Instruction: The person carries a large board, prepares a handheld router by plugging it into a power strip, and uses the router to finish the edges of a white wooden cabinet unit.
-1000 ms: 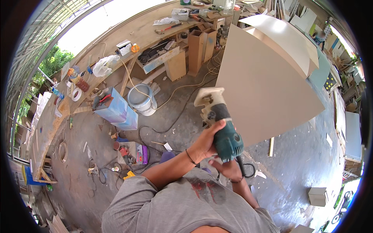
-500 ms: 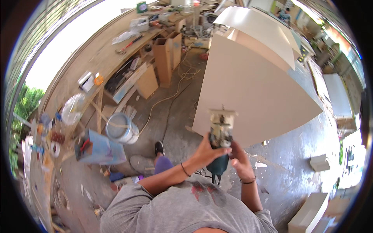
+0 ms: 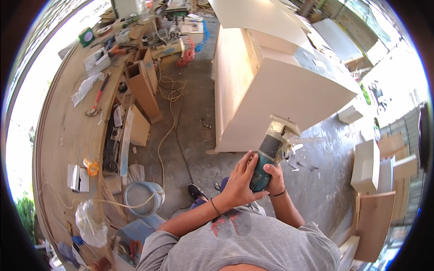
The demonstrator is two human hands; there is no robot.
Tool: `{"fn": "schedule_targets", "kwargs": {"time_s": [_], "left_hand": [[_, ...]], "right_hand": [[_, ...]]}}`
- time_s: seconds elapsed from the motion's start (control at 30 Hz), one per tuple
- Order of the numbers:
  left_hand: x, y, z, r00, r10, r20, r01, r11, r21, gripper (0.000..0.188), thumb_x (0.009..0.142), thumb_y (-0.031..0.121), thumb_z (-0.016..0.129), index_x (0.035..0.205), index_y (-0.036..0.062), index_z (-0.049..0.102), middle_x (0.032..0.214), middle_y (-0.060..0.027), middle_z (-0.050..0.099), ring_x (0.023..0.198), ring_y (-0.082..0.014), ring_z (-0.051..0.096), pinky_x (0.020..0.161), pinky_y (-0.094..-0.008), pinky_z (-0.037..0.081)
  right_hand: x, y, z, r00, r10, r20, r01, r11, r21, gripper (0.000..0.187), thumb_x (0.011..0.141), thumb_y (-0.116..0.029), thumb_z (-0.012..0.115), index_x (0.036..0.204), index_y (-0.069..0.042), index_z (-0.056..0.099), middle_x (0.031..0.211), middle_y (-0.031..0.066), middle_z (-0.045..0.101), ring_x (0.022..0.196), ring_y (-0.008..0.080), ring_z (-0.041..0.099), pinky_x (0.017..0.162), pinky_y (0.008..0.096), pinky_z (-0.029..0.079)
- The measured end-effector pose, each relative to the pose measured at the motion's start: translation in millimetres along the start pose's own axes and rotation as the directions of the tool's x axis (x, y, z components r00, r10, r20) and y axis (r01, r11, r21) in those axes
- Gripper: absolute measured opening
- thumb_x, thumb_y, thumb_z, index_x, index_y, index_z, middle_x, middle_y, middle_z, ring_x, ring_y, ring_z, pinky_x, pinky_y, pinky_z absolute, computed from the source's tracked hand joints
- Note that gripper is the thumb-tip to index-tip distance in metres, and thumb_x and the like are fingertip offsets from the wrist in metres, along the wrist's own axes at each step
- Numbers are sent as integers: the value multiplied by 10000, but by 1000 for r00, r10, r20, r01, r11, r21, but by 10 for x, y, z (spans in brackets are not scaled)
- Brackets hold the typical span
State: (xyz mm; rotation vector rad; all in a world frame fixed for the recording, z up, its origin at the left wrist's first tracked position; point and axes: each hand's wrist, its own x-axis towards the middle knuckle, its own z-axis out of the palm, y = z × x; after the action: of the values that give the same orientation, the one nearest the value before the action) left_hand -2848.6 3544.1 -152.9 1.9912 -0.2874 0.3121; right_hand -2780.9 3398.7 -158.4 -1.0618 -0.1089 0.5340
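Note:
A trim router with a teal and black body and a pale base plate is held in front of my chest, its base end pointing up and away. My left hand presses against the left side of the body, fingers laid along it. My right hand wraps the right side, with the thumb across the teal casing. Beyond the router stands a large pale cabinet, its flat side panel facing me and its left side showing bare wood.
A long wooden workbench runs along the left, bearing a hammer and an orange tape roll. A bucket stands beside it. Cords trail over the concrete floor. White box pieces and boards lie at right.
My view has swung, bringing more of the workbench and the cabinet's left side into sight. The router has tilted to the right, and both hands have shifted lower onto its teal body.

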Motion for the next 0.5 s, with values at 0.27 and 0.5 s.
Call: {"fn": "schedule_targets", "kwargs": {"time_s": [0.27, 0.5], "left_hand": [[88, -259, -382, 980, 63, 190, -20, 975, -219, 1072, 565, 195, 850, 1416, 5, 226, 1385, -228, 353, 1281, -375, 381, 1029, -394, 364], [414, -346, -509, 907, 77, 414, 27, 970, -240, 850, 673, 216, 792, 1358, -26, 352, 1312, -238, 463, 1199, -364, 482, 990, -372, 397]], "right_hand": [[63, 146, 340, 963, -203, -177, 239, 946, 219, 523, 807, -360, 630, 1124, 41, 519, 1086, 137, 576, 1015, 257, 575, 918, 372, 462], [79, 153, 237, 928, -116, -354, 283, 836, 470, 446, 828, -382, 573, 1037, 12, 566, 1013, 141, 598, 944, 239, 599, 847, 390, 501]]}}
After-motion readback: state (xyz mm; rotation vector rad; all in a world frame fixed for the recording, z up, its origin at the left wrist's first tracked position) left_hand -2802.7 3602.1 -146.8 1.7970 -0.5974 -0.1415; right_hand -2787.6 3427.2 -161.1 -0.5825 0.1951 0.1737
